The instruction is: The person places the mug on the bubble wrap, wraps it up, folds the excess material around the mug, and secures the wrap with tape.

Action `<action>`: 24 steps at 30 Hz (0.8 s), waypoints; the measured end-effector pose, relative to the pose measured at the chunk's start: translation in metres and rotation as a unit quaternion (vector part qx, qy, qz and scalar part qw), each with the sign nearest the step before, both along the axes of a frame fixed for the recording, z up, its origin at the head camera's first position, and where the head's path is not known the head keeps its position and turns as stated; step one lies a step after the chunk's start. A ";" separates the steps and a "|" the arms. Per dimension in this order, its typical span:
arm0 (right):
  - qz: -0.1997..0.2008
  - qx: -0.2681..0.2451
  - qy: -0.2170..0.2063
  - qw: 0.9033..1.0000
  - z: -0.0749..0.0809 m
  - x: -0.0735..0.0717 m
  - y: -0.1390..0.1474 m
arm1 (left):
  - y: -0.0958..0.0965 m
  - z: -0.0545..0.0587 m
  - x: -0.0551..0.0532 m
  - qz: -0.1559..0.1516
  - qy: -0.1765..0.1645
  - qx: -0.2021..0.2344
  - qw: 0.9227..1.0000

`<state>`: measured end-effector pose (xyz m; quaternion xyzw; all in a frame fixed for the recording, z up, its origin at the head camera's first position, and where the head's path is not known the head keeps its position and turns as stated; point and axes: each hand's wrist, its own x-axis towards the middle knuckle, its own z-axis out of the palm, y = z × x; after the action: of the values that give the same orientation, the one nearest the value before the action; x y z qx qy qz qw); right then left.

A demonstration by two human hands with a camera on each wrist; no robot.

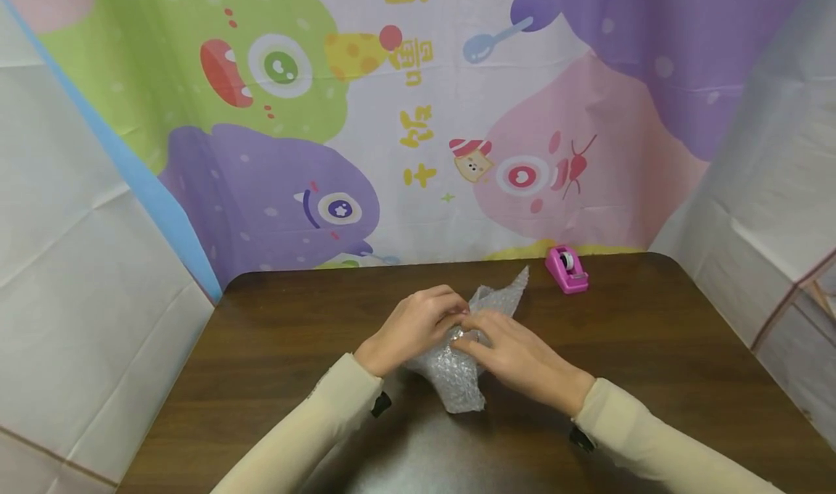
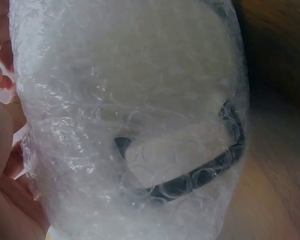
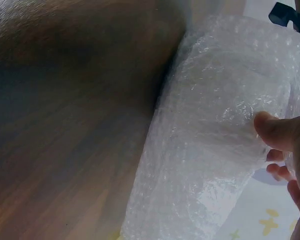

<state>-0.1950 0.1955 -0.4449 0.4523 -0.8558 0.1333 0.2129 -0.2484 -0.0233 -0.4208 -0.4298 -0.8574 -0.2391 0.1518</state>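
Clear bubble wrap [image 1: 451, 378] stands bunched over the table between both hands, its near end hanging down and a pointed flap reaching to the far right. In the left wrist view, the wrap [image 2: 115, 90] fills most of the picture, and a dark curved strip [image 2: 189, 181] shows through it. My left hand [image 1: 418, 327] grips the wrap's upper edge with curled fingers. Opposite it, my right hand [image 1: 516, 352] pinches the same edge. The right wrist view shows the right thumb [image 3: 274, 131] on the wrap's face [image 3: 214, 110], fingers behind. What lies inside is blurred.
A pink tape dispenser [image 1: 567, 269] with a roll of tape stands at the back right of the dark brown wooden table [image 1: 287, 320]. Behind the table's far edge hangs a cartoon-printed curtain [image 1: 418, 225]. Pale cloth walls [image 1: 85, 225] flank both sides.
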 end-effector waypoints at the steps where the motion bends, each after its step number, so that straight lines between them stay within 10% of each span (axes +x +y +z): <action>1: 0.009 0.006 0.027 1.000 -0.001 0.000 0.000 | 0.000 0.000 0.000 0.001 -0.001 -0.003 1.000; 6: 0.082 0.027 0.140 0.986 -0.005 -0.002 0.000 | -0.001 -0.001 -0.003 -0.004 -0.002 -0.013 1.000; 24: 0.080 0.067 0.140 0.985 -0.009 0.005 -0.002 | 0.001 -0.002 -0.006 -0.007 -0.012 -0.034 0.999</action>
<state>-0.1900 0.1935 -0.4544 0.5471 -0.7854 0.0273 0.2881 -0.2544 -0.0221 -0.4226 -0.4382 -0.8635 -0.2160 0.1252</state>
